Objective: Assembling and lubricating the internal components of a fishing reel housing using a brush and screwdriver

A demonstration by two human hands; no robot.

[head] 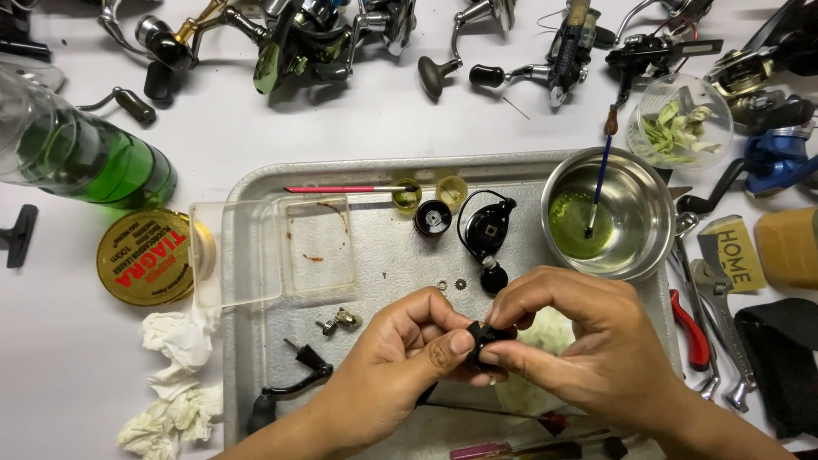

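Observation:
Both hands meet over the near part of a metal tray [383,247]. My left hand [400,362] and my right hand [588,341] pinch the same small black reel part [487,334] between thumbs and fingertips; most of the part is hidden by the fingers. Just beyond them on the tray lie a black side cover with a knob [487,232], a small black round cap [432,218], a tiny washer [442,284] and a tiny gear [460,284]. A pale cloth [550,328] shows under my right hand.
A steel bowl [639,247] with green liquid and a brush stands on the tray's right. A clear plastic lid [273,247], screws [339,321] and a black handle [285,396] lie left. Fishing reels line the far edge; a green bottle [94,166], gold tin [145,257], tissues and pliers [694,328] surround the tray.

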